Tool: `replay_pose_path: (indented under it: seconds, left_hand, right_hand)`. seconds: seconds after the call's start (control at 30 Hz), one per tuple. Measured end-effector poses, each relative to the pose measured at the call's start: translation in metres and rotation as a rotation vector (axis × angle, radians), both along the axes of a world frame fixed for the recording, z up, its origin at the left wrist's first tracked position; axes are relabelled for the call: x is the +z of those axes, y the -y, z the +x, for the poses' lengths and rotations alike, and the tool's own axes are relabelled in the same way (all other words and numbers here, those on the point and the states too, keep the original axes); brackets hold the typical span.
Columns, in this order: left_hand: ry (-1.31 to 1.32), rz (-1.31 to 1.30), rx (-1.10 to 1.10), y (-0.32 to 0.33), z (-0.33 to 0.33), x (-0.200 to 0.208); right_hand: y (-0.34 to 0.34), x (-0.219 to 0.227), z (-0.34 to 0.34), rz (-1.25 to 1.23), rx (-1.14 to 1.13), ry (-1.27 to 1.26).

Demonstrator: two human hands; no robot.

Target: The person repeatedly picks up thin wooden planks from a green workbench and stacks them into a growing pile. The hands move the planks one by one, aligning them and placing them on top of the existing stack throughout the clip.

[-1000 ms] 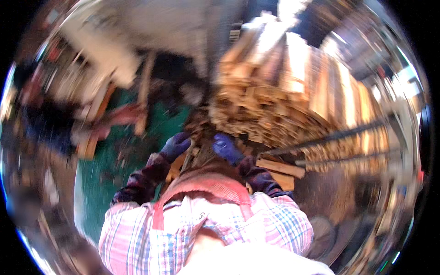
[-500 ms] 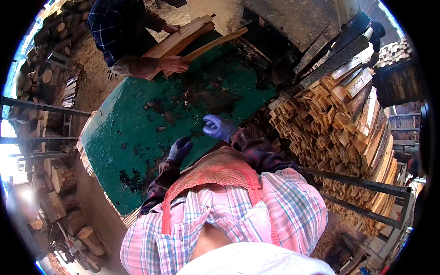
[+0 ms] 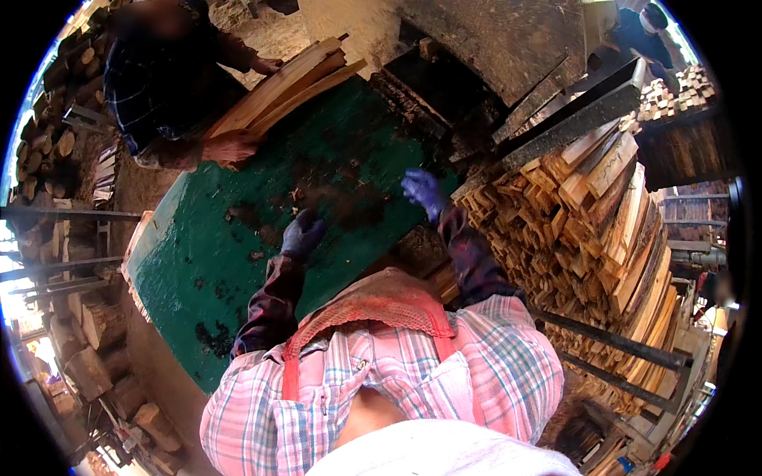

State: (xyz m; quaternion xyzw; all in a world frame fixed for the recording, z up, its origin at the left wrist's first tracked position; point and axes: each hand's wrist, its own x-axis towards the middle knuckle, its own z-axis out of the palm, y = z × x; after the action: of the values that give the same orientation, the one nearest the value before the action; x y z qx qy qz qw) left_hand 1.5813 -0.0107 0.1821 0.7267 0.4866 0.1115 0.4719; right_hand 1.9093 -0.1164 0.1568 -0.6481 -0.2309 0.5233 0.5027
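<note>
My left hand [image 3: 303,236], in a purple-blue glove, is over the middle of a green tabletop [image 3: 186,262] strewn with dark bark scraps. It is empty, thumb apart from the fingers. My right hand [image 3: 425,193], gloved alike, reaches over the table's right side, fingers apart and nothing in them. Beyond the far left edge, a co-worker's two bare hands [image 3: 230,148] hold a bundle of long wooden boards [image 3: 286,89] slanting across that corner. Both my hands are apart from the boards.
On my right rises a tall stack of cut boards [image 3: 571,206], with metal rails [image 3: 611,333] in front of it. Dark machinery [image 3: 444,95] adjoins the table's far right edge. Logs [image 3: 87,317] are piled at left. Another person [image 3: 639,36] is at the far right.
Both my hands have moved forward over the table, the right one also rightward. The co-worker has brought the boards together and shifted them toward the left.
</note>
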Motion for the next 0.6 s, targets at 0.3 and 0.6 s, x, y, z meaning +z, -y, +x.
replay_pose_path:
  seconds: [0.3,0.6]
  left_hand:
    - [-0.725,0.182,-0.158,-0.013,0.045,0.004]
    - [-0.755,0.108,-0.201,-0.011,0.037,-0.012]
  right_hand:
    - [-0.192,-0.045,0.223,0.090,-0.460,-0.130]
    - [-0.285,-0.039,0.256,-0.035,-0.628,0.936]
